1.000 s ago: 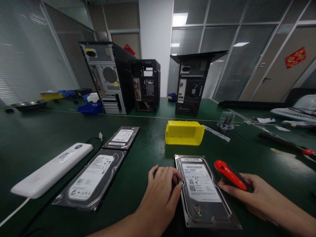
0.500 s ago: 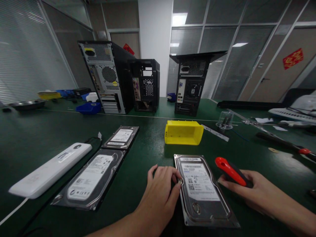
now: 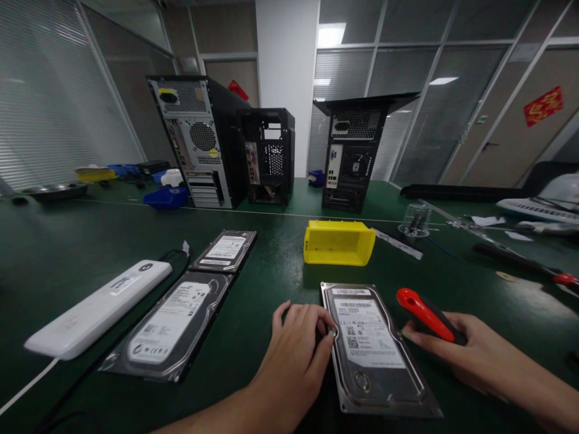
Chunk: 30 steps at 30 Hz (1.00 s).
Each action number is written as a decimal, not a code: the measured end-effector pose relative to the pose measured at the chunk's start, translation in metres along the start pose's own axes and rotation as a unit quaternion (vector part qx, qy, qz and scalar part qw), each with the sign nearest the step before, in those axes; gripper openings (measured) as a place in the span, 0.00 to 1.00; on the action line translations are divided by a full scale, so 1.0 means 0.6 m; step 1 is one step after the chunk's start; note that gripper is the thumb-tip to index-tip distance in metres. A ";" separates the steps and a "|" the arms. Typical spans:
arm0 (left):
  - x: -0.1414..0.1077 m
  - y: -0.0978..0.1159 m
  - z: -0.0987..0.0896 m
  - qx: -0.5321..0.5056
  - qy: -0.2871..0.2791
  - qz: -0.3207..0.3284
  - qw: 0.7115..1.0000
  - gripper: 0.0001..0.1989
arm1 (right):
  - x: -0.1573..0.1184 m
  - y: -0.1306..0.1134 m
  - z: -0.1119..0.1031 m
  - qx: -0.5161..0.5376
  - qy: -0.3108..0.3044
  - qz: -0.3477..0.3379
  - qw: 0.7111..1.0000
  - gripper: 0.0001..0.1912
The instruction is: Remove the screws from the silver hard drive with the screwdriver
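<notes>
A hard drive [image 3: 375, 355] with a white label lies flat on the green table, label side up. At its left edge is my left hand [image 3: 301, 340], thumb and fingers pinched together at the rim; anything between the fingertips is too small to tell. My right hand [image 3: 452, 343] is closed around a red and black handled tool [image 3: 425, 313] just right of the drive, its fingertips near the drive's right edge. The tool's far end is hidden. Beyond the drive stands a yellow bin [image 3: 339, 244], its open side facing me.
Two more drives [image 3: 169, 325] [image 3: 226, 248] lie at the left beside a white power strip [image 3: 99, 307]. Computer cases [image 3: 226, 144] [image 3: 350, 157] stand at the back. A clear cup [image 3: 415, 220] and a metal strip [image 3: 398, 244] are right of the bin.
The whole view has shifted slightly, so things sit a little further right. Both hands keep nearly the same place beside the drive.
</notes>
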<state>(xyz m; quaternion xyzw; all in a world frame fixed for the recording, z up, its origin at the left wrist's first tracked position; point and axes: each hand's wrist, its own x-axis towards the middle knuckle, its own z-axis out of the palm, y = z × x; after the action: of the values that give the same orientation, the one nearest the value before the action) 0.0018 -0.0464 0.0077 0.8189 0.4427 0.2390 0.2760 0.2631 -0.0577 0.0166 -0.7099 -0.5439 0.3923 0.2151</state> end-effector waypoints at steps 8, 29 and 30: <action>0.002 0.000 -0.002 -0.007 -0.002 -0.001 1.000 0.05 | -0.004 -0.007 0.001 -0.011 -0.010 0.022 1.000 0.30; 0.001 -0.003 0.003 -0.006 0.004 0.002 1.000 0.05 | -0.009 -0.009 0.009 -0.037 0.018 -0.032 0.999 0.24; 0.001 -0.003 0.003 -0.005 0.004 0.001 1.000 0.05 | -0.010 -0.011 0.009 -0.031 0.021 -0.017 0.999 0.25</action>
<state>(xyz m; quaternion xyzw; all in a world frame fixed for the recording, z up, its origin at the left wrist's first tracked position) 0.0021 -0.0458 0.0054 0.8169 0.4418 0.2450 0.2785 0.2543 -0.0622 0.0199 -0.7150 -0.5629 0.3568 0.2112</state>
